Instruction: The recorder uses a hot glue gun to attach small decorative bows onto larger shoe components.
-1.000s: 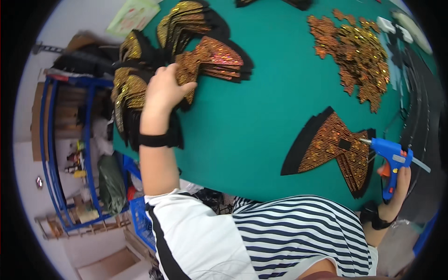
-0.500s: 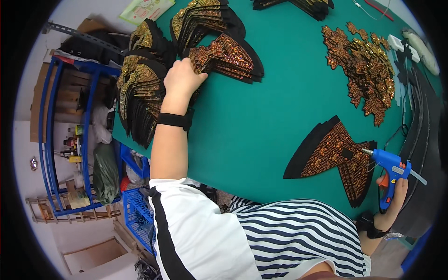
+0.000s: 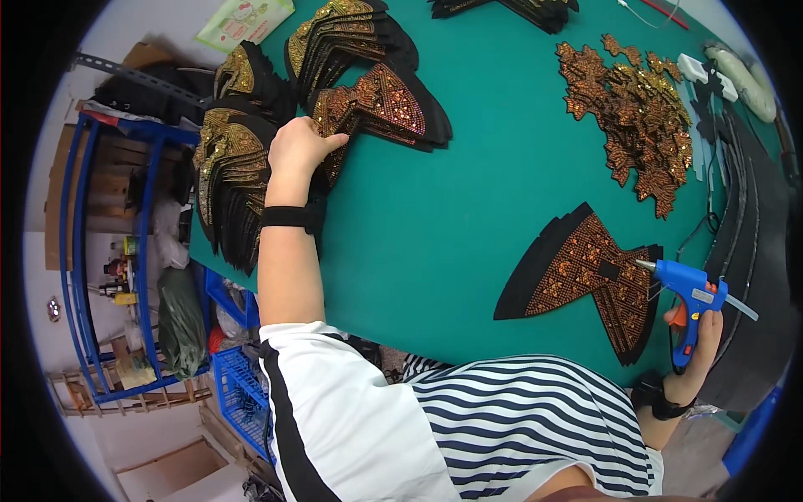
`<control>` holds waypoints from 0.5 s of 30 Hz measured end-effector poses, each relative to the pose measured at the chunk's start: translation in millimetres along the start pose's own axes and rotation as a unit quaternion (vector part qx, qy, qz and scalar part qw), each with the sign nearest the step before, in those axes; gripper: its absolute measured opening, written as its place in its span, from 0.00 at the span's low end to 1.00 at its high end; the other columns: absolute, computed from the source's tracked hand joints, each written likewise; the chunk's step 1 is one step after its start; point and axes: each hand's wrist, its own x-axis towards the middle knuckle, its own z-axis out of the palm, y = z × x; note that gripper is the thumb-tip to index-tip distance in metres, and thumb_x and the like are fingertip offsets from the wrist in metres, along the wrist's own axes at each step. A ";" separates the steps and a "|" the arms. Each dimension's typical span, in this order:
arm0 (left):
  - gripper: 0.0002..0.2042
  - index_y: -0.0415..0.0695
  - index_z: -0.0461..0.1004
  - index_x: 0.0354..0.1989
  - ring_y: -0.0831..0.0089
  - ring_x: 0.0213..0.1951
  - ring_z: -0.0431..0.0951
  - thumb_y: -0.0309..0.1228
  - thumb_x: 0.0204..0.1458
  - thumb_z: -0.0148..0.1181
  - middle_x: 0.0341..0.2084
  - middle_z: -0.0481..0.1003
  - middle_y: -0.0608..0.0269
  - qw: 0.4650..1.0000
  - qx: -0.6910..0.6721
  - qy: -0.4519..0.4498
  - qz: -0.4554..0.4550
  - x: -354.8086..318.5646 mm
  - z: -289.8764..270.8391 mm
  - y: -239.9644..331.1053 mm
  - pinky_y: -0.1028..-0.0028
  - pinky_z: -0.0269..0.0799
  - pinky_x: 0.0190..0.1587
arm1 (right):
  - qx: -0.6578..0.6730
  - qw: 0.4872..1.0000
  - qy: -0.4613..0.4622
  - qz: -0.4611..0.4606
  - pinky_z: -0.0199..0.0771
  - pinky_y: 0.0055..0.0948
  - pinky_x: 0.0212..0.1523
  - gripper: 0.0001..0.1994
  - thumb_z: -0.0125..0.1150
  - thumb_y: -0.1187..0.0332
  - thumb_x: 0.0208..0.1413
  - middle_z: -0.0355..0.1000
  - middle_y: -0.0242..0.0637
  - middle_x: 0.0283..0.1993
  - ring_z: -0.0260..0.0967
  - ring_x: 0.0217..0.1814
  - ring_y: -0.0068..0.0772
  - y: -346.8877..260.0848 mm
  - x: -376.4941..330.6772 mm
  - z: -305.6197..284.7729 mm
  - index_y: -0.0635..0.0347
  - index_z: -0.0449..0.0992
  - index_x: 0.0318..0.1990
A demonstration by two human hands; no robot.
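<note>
My left hand (image 3: pixel 299 151) is on the near-left end of a stack of black fabric pieces with copper beading (image 3: pixel 381 105). Its thumb lies across the top piece and its fingers curl at the edge, partly hidden. In my right hand (image 3: pixel 703 347) is a blue glue gun (image 3: pixel 694 293) with an orange trigger and a pale glue stick out the back. Its nozzle points left, close to the right part of another fanned stack of copper-beaded black pieces (image 3: pixel 569 272). A small black square shows in the middle of that top piece.
Gold-beaded black stacks (image 3: pixel 230 167) stand at the left, with another stack (image 3: pixel 347 42) behind. A heap of copper beaded appliqués (image 3: pixel 636 117) lies far right on the green table (image 3: pixel 468 217). A white power strip (image 3: pixel 707 75), cables and black material (image 3: pixel 753 268) line the right edge.
The whole view has shifted, so everything appears a little further left. Both hands keep nearly the same places on the stack and the glue gun.
</note>
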 end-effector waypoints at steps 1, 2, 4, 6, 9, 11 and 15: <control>0.24 0.41 0.74 0.26 0.59 0.34 0.75 0.50 0.28 0.67 0.28 0.75 0.55 1.000 0.005 0.003 0.009 0.6 2.2 -0.3 0.64 0.70 0.37 | 0.006 1.000 -0.004 0.003 0.64 0.17 0.23 0.26 0.47 0.48 0.52 0.72 0.41 0.25 0.67 0.22 0.22 0.7 1.2 0.4 0.69 0.67 0.42; 0.24 0.40 0.74 0.26 0.59 0.34 0.75 0.50 0.28 0.67 0.28 0.75 0.54 1.000 0.006 0.005 0.025 2.4 8.2 3.0 0.64 0.70 0.37 | 0.008 1.000 0.000 0.007 0.64 0.17 0.23 0.26 0.48 0.49 0.52 0.72 0.42 0.25 0.67 0.23 0.22 0.0 -0.5 -1.8 0.69 0.67 0.42; 0.24 0.40 0.74 0.26 0.57 0.35 0.75 0.49 0.29 0.67 0.28 0.75 0.53 0.999 0.019 0.002 0.032 3.2 8.9 9.3 0.64 0.70 0.37 | 0.020 1.000 0.003 0.004 0.63 0.17 0.23 0.26 0.49 0.49 0.51 0.72 0.42 0.25 0.67 0.23 0.22 -4.2 0.4 5.7 0.69 0.67 0.42; 0.22 0.40 0.73 0.24 0.57 0.33 0.75 0.48 0.30 0.66 0.26 0.75 0.52 0.999 0.023 0.013 0.032 -3.2 4.6 14.7 0.64 0.70 0.35 | 0.027 1.000 -0.003 0.002 0.63 0.18 0.23 0.26 0.50 0.50 0.50 0.72 0.43 0.26 0.68 0.24 0.24 -9.6 2.3 10.5 0.70 0.66 0.43; 0.18 0.40 0.70 0.18 0.59 0.25 0.74 0.44 0.32 0.66 0.18 0.73 0.54 0.995 -0.007 0.065 0.074 -27.9 -10.5 30.4 0.66 0.68 0.29 | 0.058 0.998 -0.021 0.011 0.69 0.21 0.30 0.26 0.53 0.52 0.50 0.72 0.45 0.31 0.71 0.30 0.30 -15.8 2.0 18.1 0.72 0.65 0.45; 0.17 0.38 0.65 0.15 0.69 0.17 0.68 0.38 0.36 0.65 0.11 0.66 0.59 0.973 -0.112 0.079 0.185 -40.7 -14.6 52.8 0.71 0.63 0.22 | 0.065 0.997 -0.033 0.021 0.71 0.24 0.33 0.26 0.54 0.54 0.50 0.71 0.46 0.33 0.72 0.32 0.32 -18.8 2.4 18.0 0.72 0.65 0.45; 0.09 0.37 0.72 0.23 0.74 0.18 0.68 0.31 0.41 0.60 0.14 0.69 0.60 0.903 -0.229 -0.042 0.360 -62.8 -15.5 123.7 0.76 0.64 0.23 | 0.077 0.996 -0.047 0.025 0.72 0.28 0.36 0.25 0.54 0.56 0.50 0.71 0.46 0.36 0.72 0.34 0.34 -18.0 1.2 22.2 0.73 0.65 0.46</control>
